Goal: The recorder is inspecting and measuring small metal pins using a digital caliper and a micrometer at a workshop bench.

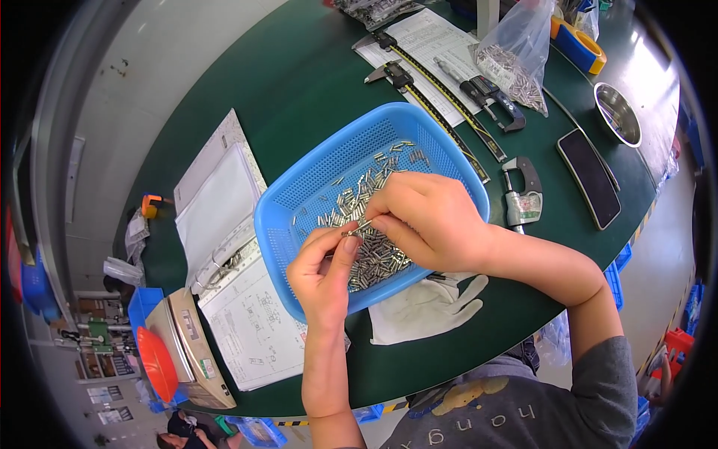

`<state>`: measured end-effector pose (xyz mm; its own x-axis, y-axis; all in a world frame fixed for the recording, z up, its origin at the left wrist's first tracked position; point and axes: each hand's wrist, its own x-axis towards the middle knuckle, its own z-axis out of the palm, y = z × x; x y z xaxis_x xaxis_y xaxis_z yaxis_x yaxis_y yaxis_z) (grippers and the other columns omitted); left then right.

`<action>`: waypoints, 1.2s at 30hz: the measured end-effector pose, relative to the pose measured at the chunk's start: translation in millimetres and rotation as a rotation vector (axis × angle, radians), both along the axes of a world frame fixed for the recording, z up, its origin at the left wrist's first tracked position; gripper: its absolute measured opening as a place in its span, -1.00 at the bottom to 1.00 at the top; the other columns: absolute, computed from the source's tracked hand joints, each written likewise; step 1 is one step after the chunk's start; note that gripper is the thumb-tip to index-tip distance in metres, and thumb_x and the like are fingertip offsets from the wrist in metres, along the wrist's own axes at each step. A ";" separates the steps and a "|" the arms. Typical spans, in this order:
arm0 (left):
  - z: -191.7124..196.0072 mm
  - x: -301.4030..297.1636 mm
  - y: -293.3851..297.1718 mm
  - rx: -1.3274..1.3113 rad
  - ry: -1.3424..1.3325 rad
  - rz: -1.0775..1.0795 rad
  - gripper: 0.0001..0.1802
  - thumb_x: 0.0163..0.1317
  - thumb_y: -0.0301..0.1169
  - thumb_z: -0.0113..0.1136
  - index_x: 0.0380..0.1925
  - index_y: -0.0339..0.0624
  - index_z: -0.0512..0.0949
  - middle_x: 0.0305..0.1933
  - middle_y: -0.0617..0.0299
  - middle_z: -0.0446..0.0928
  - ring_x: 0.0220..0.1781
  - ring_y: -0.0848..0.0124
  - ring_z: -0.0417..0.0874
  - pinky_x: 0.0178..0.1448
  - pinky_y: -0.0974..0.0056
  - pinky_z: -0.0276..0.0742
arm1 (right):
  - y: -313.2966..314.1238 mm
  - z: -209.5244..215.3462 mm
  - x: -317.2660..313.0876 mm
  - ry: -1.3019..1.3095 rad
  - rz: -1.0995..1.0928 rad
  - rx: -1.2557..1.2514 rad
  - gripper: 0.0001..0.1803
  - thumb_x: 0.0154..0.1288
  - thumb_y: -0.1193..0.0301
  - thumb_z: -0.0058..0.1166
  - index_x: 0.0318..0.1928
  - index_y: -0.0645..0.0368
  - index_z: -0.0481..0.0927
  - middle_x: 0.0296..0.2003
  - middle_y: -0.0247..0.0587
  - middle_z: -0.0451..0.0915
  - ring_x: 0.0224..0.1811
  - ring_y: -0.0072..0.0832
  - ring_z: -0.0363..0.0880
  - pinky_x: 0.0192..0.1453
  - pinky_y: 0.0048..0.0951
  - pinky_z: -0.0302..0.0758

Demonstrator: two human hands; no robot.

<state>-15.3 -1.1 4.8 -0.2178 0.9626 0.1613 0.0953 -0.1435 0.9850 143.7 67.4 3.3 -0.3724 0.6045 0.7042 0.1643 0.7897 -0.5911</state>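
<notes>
Over a blue perforated plastic basket, my two hands meet at the fingertips. My left hand is closed in a pinch on a small metal pin. Against it, my right hand pinches a thin, shiny metal piece, whose exact kind is too small to make out. Loose small metal pins lie heaped in the basket below, partly hidden by my hands. A white glove rests on the table beside the basket's near side.
An open binder and a scale with a red tray sit left. Calipers, micrometers, a phone, a metal bowl and a bag of pins lie right on the green table.
</notes>
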 end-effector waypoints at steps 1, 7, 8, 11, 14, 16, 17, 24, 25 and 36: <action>-0.6 -0.3 0.0 0.000 0.000 0.001 -0.82 0.12 -0.58 0.17 -0.25 -0.41 0.57 -0.37 0.20 0.50 -0.37 0.56 0.47 -0.30 0.52 0.39 | 0.3 -0.5 -0.1 0.000 0.001 0.000 -0.90 0.00 0.58 0.10 -0.42 0.19 0.48 -0.55 -0.25 0.44 -0.54 -0.30 0.46 -0.51 -0.39 0.37; -3.9 -2.1 1.4 0.016 0.058 0.005 -0.81 0.08 -0.62 0.19 -0.25 -0.39 0.58 -0.37 0.21 0.50 -0.38 0.57 0.44 -0.32 0.53 0.35 | 0.6 -0.8 -0.9 -0.021 -0.009 0.047 -0.89 -0.02 0.58 0.11 -0.43 0.19 0.48 -0.55 -0.25 0.44 -0.55 -0.31 0.45 -0.52 -0.38 0.36; -3.2 -1.6 1.5 0.020 0.078 0.016 -0.82 0.08 -0.63 0.19 -0.27 -0.39 0.58 -0.37 0.21 0.50 -0.38 0.57 0.44 -0.32 0.52 0.35 | 0.5 -1.2 -1.0 -0.016 -0.020 0.054 -0.89 -0.03 0.58 0.12 -0.43 0.19 0.48 -0.56 -0.25 0.44 -0.55 -0.31 0.45 -0.53 -0.38 0.36; -3.0 0.0 1.6 0.046 0.100 0.021 -0.85 0.07 -0.64 0.18 -0.31 -0.39 0.58 -0.38 0.21 0.50 -0.38 0.56 0.44 -0.32 0.52 0.35 | 0.8 -1.1 0.1 -0.013 -0.020 0.065 -0.88 -0.04 0.58 0.12 -0.43 0.19 0.48 -0.57 -0.25 0.44 -0.56 -0.30 0.45 -0.53 -0.38 0.35; -3.5 -0.4 1.3 0.088 0.104 0.007 -0.87 0.06 -0.65 0.17 -0.34 -0.39 0.58 -0.37 0.20 0.50 -0.39 0.56 0.44 -0.33 0.51 0.35 | 1.1 -0.9 0.1 -0.004 0.005 0.090 -0.87 -0.05 0.58 0.13 -0.42 0.19 0.48 -0.57 -0.25 0.44 -0.56 -0.30 0.45 -0.53 -0.38 0.35; -2.4 -1.9 -0.4 0.107 0.108 -0.001 -0.88 0.06 -0.65 0.17 -0.36 -0.39 0.58 -0.37 0.20 0.50 -0.39 0.55 0.44 -0.33 0.51 0.35 | 0.3 0.3 -0.7 0.010 0.022 0.110 -0.87 -0.05 0.58 0.13 -0.42 0.18 0.48 -0.56 -0.25 0.44 -0.56 -0.30 0.45 -0.53 -0.38 0.35; -3.2 -2.5 -0.3 0.118 0.104 -0.015 -0.88 0.06 -0.65 0.17 -0.35 -0.39 0.58 -0.37 0.20 0.50 -0.39 0.55 0.44 -0.33 0.51 0.35 | 0.4 -0.2 -0.7 0.005 0.025 0.081 -0.87 -0.04 0.58 0.13 -0.42 0.18 0.49 -0.56 -0.25 0.44 -0.55 -0.30 0.46 -0.52 -0.37 0.36; -3.3 -2.1 -0.9 0.078 0.012 -0.028 -0.85 0.05 -0.64 0.20 -0.32 -0.40 0.58 -0.38 0.19 0.50 -0.41 0.57 0.43 -0.35 0.53 0.33 | 2.1 0.2 0.9 0.002 0.059 -0.011 -0.88 -0.01 0.57 0.13 -0.40 0.18 0.48 -0.53 -0.25 0.45 -0.54 -0.29 0.46 -0.51 -0.36 0.37; -3.5 -1.9 -0.7 0.079 0.012 -0.028 -0.85 0.05 -0.64 0.20 -0.32 -0.40 0.58 -0.38 0.19 0.50 -0.41 0.57 0.43 -0.35 0.53 0.33 | 1.4 0.2 0.7 0.001 0.058 -0.010 -0.88 -0.01 0.57 0.13 -0.40 0.18 0.48 -0.53 -0.25 0.45 -0.54 -0.29 0.46 -0.51 -0.36 0.37; -4.6 0.9 2.9 0.162 0.272 0.026 -0.87 0.01 -0.61 0.26 -0.37 -0.34 0.61 -0.48 0.27 0.48 -0.50 0.60 0.38 -0.45 0.53 0.27 | 0.7 -3.0 -0.8 -0.035 -0.010 0.125 -0.87 -0.04 0.54 0.14 -0.42 0.17 0.48 -0.59 -0.25 0.43 -0.58 -0.29 0.45 -0.53 -0.36 0.35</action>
<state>-14.4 1.8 0.2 -0.1701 0.9143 0.3677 0.3582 -0.2903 0.8874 143.0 68.1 0.4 -0.3925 0.5167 0.7609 0.1910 0.8551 -0.4821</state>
